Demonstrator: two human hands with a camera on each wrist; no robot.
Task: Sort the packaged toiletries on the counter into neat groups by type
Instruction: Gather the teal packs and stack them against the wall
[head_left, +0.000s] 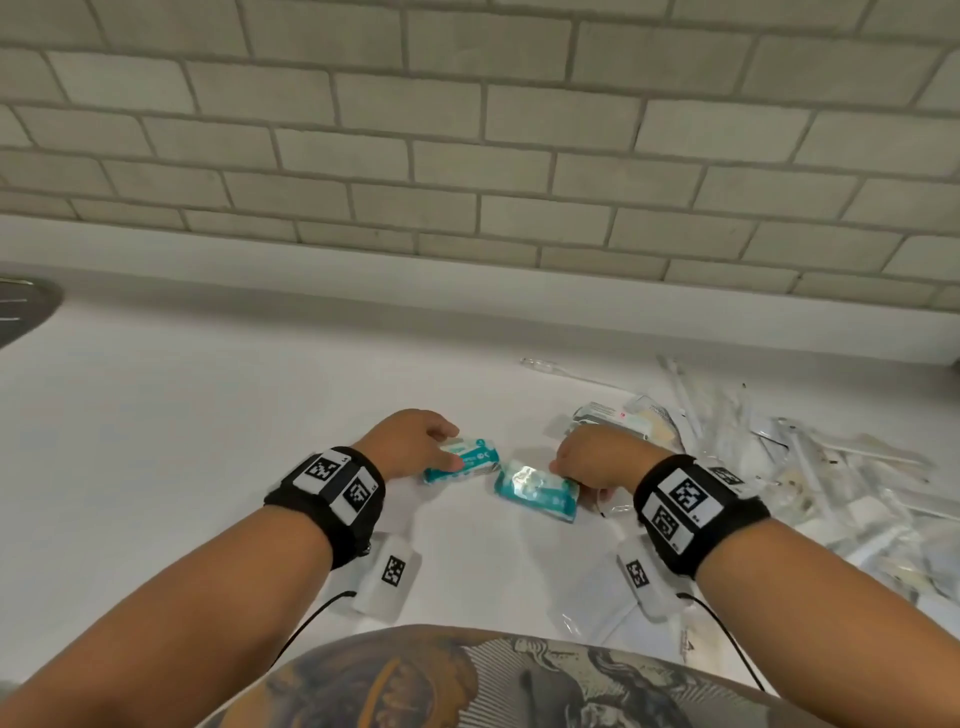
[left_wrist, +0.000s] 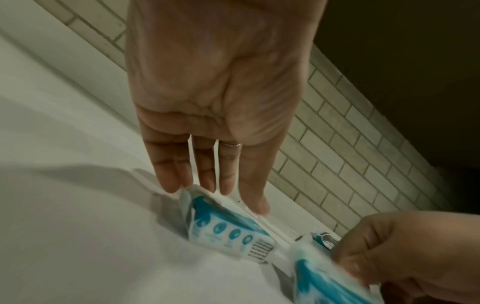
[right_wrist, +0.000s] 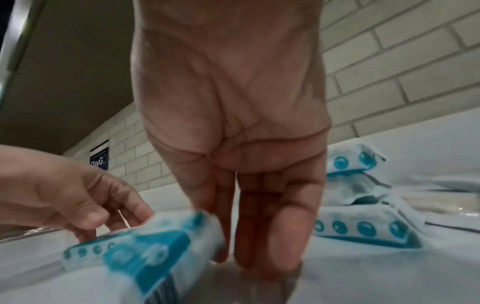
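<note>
Left hand (head_left: 410, 441) at nine o'clock, straight fingers touching one teal packet (head_left: 462, 461) lying on the white table (head_left: 208, 415), right hand (head_left: 597, 457) at three o'clock, grip clamped on second teal packet (head_left: 537, 491), pile of clear-wrapped toiletries (head_left: 805, 467) further toward three o'clock

— How is the scene viewed from the head?
— The counter (head_left: 208, 415) is looked down on from above, toward the tiled wall (head_left: 467, 130).
— And from the wrists?
— Each palm is seen close, low over the counter; the teal packets (left_wrist: 228, 230) are shared by all three views.
</note>
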